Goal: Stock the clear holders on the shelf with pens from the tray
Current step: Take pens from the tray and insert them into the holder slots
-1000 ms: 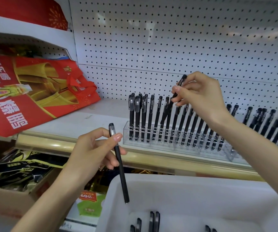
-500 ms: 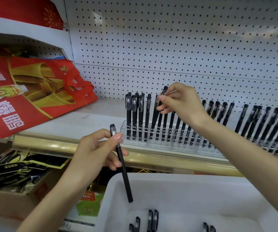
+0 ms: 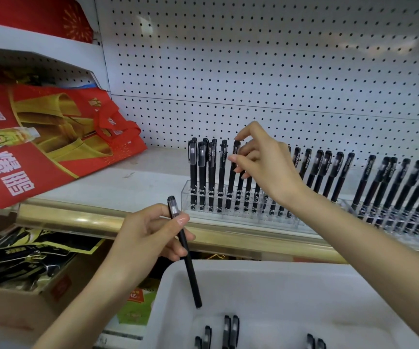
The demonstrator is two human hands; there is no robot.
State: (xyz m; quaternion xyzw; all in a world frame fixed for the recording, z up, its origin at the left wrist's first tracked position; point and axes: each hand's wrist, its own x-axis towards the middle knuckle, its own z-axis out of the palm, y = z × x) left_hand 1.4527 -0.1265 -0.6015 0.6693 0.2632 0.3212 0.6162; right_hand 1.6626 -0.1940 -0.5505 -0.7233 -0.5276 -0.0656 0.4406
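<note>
Leftward along the shelf (image 3: 140, 177), toward nine o'clock, the right hand (image 3: 266, 167) has been travelling. At six o'clock the tray (image 3: 253, 268) is keeping loose pens (image 3: 229, 331). In the clear holder (image 3: 241, 219) the right hand is pinching a standing pen (image 3: 231, 182) by its cap, seating it. The left hand (image 3: 147, 238) is gripping a spare pen (image 3: 190, 268) over the tray, likely awaiting a free slot next.

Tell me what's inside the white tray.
Several black pens lie in the tray; their lower ends run out of frame. The right forearm covers part of its right side.
</note>
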